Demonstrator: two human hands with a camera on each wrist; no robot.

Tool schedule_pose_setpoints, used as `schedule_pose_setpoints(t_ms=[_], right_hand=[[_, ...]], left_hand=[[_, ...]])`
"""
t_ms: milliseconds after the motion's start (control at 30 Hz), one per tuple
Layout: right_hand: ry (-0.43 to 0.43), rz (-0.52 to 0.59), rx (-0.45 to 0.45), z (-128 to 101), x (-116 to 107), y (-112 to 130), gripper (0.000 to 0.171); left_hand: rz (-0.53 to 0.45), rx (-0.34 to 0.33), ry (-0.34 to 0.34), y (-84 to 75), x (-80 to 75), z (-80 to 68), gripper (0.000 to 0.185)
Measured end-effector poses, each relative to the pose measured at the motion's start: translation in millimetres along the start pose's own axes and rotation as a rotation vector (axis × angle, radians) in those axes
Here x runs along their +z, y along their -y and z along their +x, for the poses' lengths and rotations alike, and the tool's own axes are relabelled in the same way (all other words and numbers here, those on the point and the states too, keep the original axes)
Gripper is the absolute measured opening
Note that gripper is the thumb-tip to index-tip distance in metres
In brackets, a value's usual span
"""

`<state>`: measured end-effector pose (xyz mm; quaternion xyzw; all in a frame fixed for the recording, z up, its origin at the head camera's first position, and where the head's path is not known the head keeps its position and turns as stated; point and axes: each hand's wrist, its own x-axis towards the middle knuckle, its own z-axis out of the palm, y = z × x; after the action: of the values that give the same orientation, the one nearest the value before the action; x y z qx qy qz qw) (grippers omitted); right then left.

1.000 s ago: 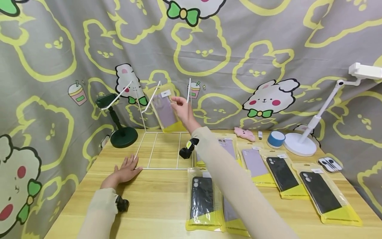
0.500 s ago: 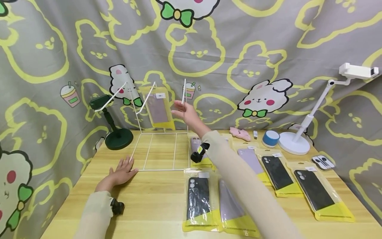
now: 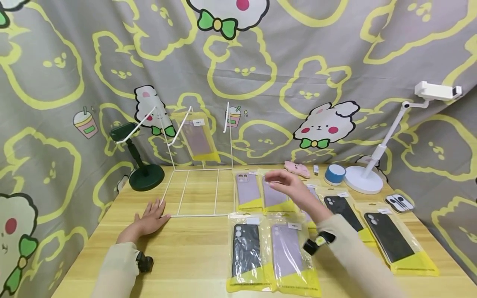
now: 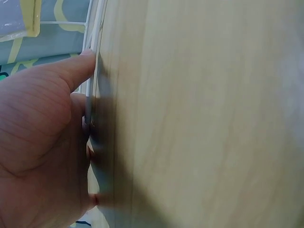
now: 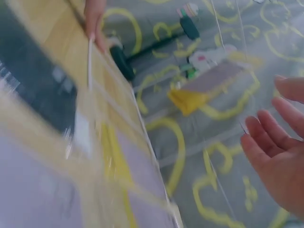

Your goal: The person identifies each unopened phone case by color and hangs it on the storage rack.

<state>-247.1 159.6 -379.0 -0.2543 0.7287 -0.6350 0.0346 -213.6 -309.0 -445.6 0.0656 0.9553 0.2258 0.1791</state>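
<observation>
A white wire display rack (image 3: 193, 182) stands at the back of the wooden table (image 3: 186, 256). One packaged lilac phone case (image 3: 198, 138) hangs on its middle hook. My left hand (image 3: 149, 218) lies flat on the table, fingers pressing the rack's front left corner (image 4: 90, 90). My right hand (image 3: 288, 188) hovers open and empty above the packaged lilac cases (image 3: 273, 194) to the right of the rack, fingers relaxed (image 5: 273, 142). More packaged cases, black (image 3: 244, 248) and lilac (image 3: 288, 252), lie nearer to me.
A dark green stand (image 3: 143, 174) sits left of the rack. At the back right are a pink toy (image 3: 296, 167), a blue-and-white round box (image 3: 334, 174), a white phone holder (image 3: 367, 180) and earphones (image 3: 398, 203). Black cases (image 3: 391, 236) line the right side. Patterned cloth backs the table.
My right hand has let go of the hanging lilac case and drawn back down and to the right, over the cases on the table. The left hand has stayed put.
</observation>
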Motion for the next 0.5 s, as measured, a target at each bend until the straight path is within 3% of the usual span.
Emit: schedule_pose_setpoints(t_ms=[333, 500], right_hand=[[-0.065, -0.249, 0.076, -96.4, -95.0, -13.0, 0.035], [-0.097, -0.412, 0.172, -142.3, -138.1, -17.6, 0.037]], left_hand=[[-0.01, -0.007, 0.01, -1.9, 0.7, 1.1, 0.076], [-0.021, -0.005, 0.003, 1.7, 3.0, 2.3, 0.077]])
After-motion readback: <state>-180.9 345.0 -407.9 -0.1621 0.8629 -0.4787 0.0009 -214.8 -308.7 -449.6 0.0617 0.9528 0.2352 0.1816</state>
